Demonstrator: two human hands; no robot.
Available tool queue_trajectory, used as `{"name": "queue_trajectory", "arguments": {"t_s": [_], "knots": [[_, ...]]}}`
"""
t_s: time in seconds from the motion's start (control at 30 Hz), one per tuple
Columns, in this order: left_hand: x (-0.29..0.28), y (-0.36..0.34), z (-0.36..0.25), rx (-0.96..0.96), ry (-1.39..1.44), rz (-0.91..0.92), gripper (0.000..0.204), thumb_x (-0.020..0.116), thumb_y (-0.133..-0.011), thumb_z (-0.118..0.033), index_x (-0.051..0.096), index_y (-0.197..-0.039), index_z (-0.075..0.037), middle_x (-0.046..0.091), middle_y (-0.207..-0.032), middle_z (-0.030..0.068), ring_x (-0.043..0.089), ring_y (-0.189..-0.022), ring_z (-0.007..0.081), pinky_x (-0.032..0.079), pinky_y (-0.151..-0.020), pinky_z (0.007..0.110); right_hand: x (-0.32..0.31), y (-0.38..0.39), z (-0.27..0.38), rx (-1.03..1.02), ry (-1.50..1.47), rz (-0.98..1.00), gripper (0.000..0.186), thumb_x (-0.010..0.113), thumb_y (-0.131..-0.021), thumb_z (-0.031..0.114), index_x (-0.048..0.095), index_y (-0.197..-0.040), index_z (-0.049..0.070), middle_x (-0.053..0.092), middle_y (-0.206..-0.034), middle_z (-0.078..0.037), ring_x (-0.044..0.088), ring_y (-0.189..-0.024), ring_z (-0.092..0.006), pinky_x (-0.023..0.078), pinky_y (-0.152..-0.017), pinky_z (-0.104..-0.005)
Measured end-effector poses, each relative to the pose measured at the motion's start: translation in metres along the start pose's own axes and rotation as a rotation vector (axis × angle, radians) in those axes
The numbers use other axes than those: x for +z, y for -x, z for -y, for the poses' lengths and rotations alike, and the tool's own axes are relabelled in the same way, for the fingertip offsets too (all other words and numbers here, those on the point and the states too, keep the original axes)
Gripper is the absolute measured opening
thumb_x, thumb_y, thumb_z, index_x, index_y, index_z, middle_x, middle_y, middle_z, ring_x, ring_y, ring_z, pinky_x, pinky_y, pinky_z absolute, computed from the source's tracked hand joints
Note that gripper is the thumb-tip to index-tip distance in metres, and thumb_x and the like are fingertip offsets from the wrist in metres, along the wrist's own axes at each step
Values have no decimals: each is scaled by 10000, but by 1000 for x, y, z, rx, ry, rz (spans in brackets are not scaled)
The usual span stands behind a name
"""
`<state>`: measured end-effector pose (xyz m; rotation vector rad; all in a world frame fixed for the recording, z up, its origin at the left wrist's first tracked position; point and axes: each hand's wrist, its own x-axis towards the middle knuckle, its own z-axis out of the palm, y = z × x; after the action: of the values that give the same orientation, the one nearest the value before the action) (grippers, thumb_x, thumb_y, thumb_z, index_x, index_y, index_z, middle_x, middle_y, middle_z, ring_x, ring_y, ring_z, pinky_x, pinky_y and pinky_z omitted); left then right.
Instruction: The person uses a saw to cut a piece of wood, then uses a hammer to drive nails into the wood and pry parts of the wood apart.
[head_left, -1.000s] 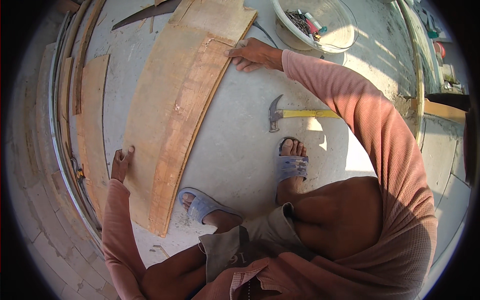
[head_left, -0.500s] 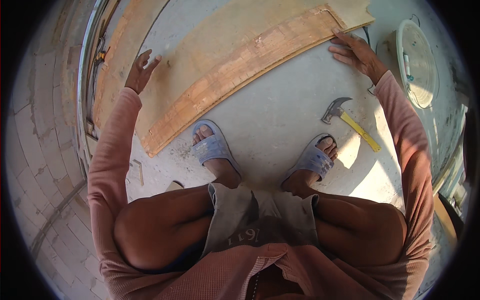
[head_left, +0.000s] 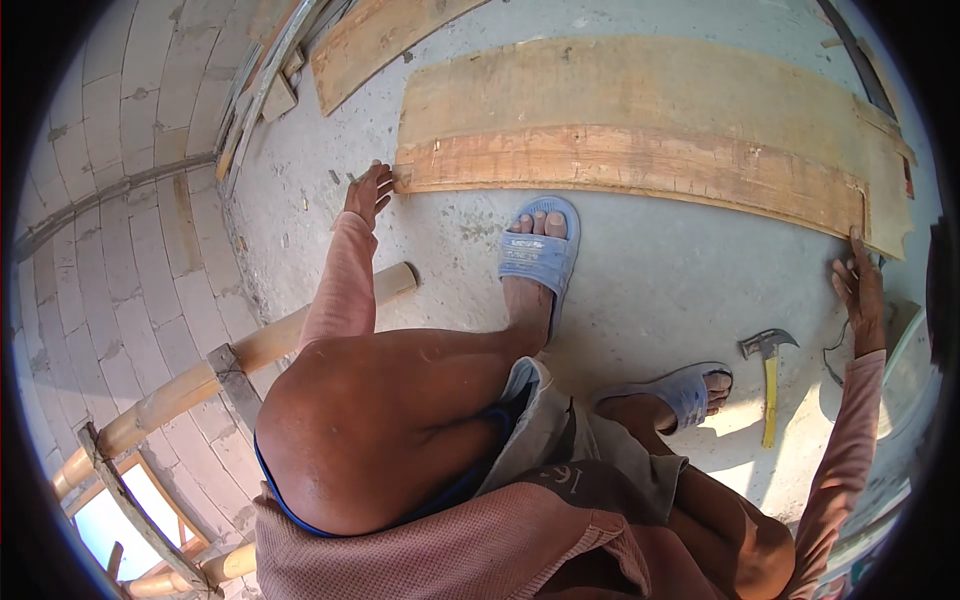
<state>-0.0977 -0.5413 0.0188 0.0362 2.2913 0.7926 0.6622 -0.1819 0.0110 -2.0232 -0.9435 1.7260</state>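
A long tan plywood sheet (head_left: pixel 620 85) lies on the floor in front of me. An orange-brown, rough wooden strip (head_left: pixel 600 158) runs along its near edge. Beside the strip's left end is my left hand (head_left: pixel 370 192), fingers apart and at the corner; whether they touch it I cannot tell. My right hand (head_left: pixel 860 290) reaches to the other end, its index fingertip at the strip's right corner and the other fingers loosely bent and apart. Neither hand grips anything that I can see. A claw hammer (head_left: pixel 769 385) with a yellow handle rests on the floor near my right foot.
Another plywood piece (head_left: pixel 375 45) lies at the far left. A round wooden pole (head_left: pixel 290 335) with cross sticks stands at my left, before a block wall (head_left: pixel 130 290). A pale bucket (head_left: pixel 900 350) is partly visible beyond my right arm. My sandalled feet (head_left: pixel 540 250) are close to the strip.
My view has turned left, so the sheet now runs nearly across it. My left hand has moved from above the sheet to the strip's left end. My right hand remains at the right end.
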Motion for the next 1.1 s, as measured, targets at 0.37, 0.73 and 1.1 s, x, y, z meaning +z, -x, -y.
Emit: {"name": "queue_trajectory", "arguments": {"t_s": [0.37, 0.73, 1.1], "knots": [[-18, -58, -21, 12, 131, 142, 504, 715, -942, -416, 633, -1255, -29, 683, -1189, 97, 630, -1118, 208, 500, -917, 361, 30, 0, 14, 15, 82, 6, 407, 794, -866, 519, 578, -835, 176, 549, -742, 64, 653, -702, -64, 539, -574, -186], [10, -33, -1, 261, 406, 290, 480, 656, -1003, -363, 633, -1294, 18, 696, -1243, 108, 656, -1104, 196, 493, -989, 336, 32, 17, 14, 31, -106, -24, 299, 797, -897, 418, 641, -932, 166, 601, -819, 56, 665, -778, -77, 557, -641, -201], [8, -36, 0, 237, 447, 333, 518, 684, -994, -303, 584, -1341, 69, 676, -1276, 116, 637, -1154, 184, 497, -1005, 315, 45, 30, 22, 15, -6, -13, 311, 792, -903, 407, 665, -1045, 161, 632, -909, 57, 653, -779, -60, 553, -656, -194]]}}
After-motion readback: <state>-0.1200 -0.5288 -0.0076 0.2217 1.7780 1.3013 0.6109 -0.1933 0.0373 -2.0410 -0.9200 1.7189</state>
